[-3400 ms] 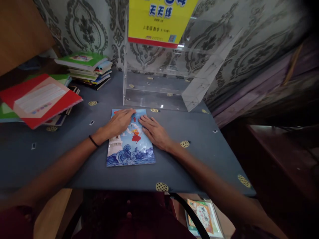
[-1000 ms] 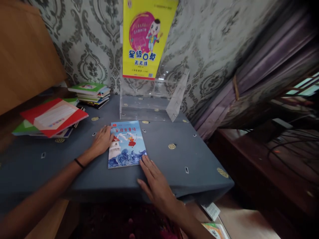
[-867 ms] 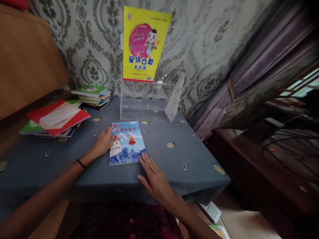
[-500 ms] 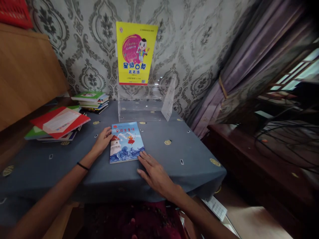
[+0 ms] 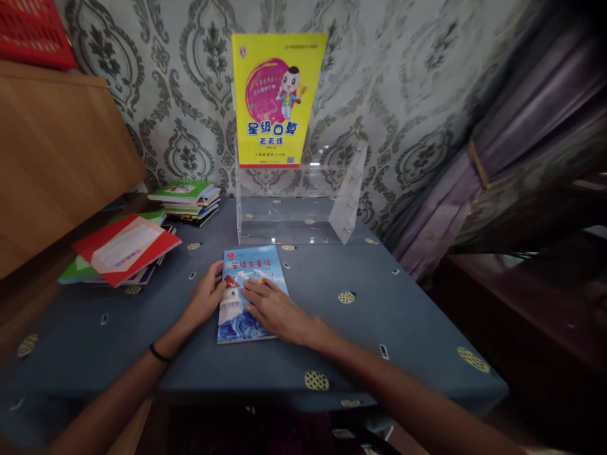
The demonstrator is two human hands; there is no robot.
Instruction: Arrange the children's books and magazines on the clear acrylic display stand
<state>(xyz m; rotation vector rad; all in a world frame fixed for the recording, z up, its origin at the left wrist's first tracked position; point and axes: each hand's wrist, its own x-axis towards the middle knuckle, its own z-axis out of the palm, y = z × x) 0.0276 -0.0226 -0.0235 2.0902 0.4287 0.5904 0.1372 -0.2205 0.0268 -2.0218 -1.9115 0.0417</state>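
Observation:
A blue storybook (image 5: 232, 316) lies flat on the cloth-covered table, its cover showing a white tower and waves. My right hand (image 5: 277, 309) rests across the middle of the cover with its fingers stretched out, hiding part of the picture. At the book's left edge is my left hand (image 5: 208, 292), fingers extended and touching the edge, with a dark band on the wrist. Behind the book, a clear acrylic stand (image 5: 348, 196) holds a yellow workbook (image 5: 279, 101) upright on its top tier, at the left.
To the left lie a pile topped by a red book (image 5: 126, 246) and a stack with a green book (image 5: 180, 189) on top. A wooden cabinet (image 5: 61, 151) bearing a red basket (image 5: 35, 31) stands beyond them. A purple curtain (image 5: 455, 189) hangs at the right.
My right hand has moved from the book's lower right corner onto the middle of its cover. My left hand stays at the left edge. The whole view has shifted slightly.

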